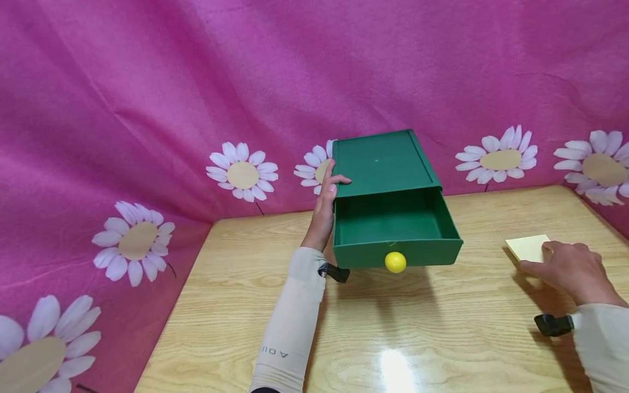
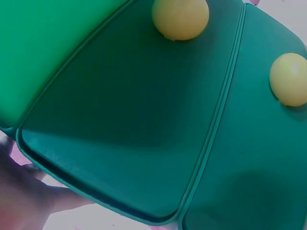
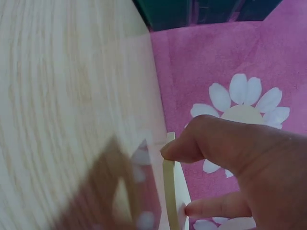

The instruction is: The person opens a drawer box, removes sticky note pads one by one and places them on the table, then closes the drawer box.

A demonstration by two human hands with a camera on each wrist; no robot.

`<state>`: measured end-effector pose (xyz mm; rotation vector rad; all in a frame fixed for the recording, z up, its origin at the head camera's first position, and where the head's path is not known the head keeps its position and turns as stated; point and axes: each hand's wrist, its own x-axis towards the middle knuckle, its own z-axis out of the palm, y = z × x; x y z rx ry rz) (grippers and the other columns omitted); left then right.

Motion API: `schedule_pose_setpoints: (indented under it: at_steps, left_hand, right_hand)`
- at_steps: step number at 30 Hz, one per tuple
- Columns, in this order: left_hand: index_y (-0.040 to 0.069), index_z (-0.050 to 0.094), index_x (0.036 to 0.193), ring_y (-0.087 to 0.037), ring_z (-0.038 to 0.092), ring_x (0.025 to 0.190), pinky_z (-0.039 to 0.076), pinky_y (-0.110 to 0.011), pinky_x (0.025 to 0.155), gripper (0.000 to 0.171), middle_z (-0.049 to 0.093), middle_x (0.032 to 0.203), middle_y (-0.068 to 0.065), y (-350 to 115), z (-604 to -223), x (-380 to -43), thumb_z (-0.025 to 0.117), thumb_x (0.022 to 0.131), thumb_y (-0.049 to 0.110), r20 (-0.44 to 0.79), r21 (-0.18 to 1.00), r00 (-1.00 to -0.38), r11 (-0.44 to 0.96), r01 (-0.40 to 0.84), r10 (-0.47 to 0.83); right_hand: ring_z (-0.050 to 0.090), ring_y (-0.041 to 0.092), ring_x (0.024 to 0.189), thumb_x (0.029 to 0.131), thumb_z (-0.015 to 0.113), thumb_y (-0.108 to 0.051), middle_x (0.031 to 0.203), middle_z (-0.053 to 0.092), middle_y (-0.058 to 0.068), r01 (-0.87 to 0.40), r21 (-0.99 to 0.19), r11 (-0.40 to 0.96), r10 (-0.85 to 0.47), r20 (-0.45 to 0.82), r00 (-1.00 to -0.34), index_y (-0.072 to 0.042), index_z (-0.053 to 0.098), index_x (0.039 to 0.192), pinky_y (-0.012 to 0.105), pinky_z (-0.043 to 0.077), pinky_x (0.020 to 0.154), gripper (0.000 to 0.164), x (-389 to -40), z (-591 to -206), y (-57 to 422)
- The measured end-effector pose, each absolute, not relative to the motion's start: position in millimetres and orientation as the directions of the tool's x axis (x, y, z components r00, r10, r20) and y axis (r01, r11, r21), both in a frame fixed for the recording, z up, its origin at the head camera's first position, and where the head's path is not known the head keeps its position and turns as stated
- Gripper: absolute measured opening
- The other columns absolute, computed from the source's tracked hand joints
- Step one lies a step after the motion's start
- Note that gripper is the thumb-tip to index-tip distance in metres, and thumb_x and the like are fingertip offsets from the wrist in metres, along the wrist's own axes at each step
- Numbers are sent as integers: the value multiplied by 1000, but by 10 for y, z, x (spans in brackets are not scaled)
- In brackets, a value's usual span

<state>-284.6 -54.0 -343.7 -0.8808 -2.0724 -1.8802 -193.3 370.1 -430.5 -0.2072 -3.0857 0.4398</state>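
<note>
A green drawer box [image 1: 375, 164] stands at the back of the table, its top drawer [image 1: 393, 254] pulled out, with no contents visible inside. A round yellow knob [image 1: 395, 262] sits on that drawer's front. In the left wrist view a second yellow knob [image 2: 290, 79] marks another drawer front below. My left hand [image 1: 324, 204] rests along the box's left side, one finger reaching over the top edge. On the right, my right hand [image 1: 577, 270] pinches a pale yellow pad of sticky notes [image 1: 528, 248]. The right wrist view shows the pad's thick edge [image 3: 170, 196] beside the thumb.
The wooden table [image 1: 245, 305] has a glare spot near its front. A pink cloth with white daisies [image 1: 243, 173] hangs behind and along the left of the table. Black straps [image 1: 552, 325] are worn over the light sleeves.
</note>
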Motion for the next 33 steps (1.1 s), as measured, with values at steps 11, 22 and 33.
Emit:
schedule_pose_setpoints:
  at_steps: [11, 22, 33]
  left_hand:
    - [5, 44, 118, -13, 6, 136, 9, -54, 104, 36, 7, 151, 1, -560, -3453, -2838, 24, 96, 23, 519, 840, -808, 12, 543, 280]
    - [3, 44, 118, -16, 5, 136, 9, -54, 104, 35, 6, 151, -3, -557, -3438, -2841, 24, 95, 23, 531, 832, -797, 2, 555, 289]
    - [5, 44, 118, -16, 5, 136, 10, -55, 104, 35, 5, 151, -3, -558, -3444, -2855, 23, 96, 22, 528, 832, -797, 9, 555, 293]
  right_hand:
    - [45, 39, 59, 71, 63, -50, 63, 51, 20, 132, -226, 965, 123, -52, -991, 2, 52, 67, 45, 31, 53, 54, -1943, -4380, 3729]
    - [43, 41, 59, 70, 64, -47, 60, 51, 18, 147, -200, 969, 137, -64, -988, 1, 52, 64, 48, 29, 56, 50, -1942, -4432, 3734]
    - [38, 42, 63, 71, 63, -46, 62, 51, 17, 142, -204, 969, 120, -116, -986, 0, 50, 64, 48, 26, 58, 48, -1953, -4446, 3774]
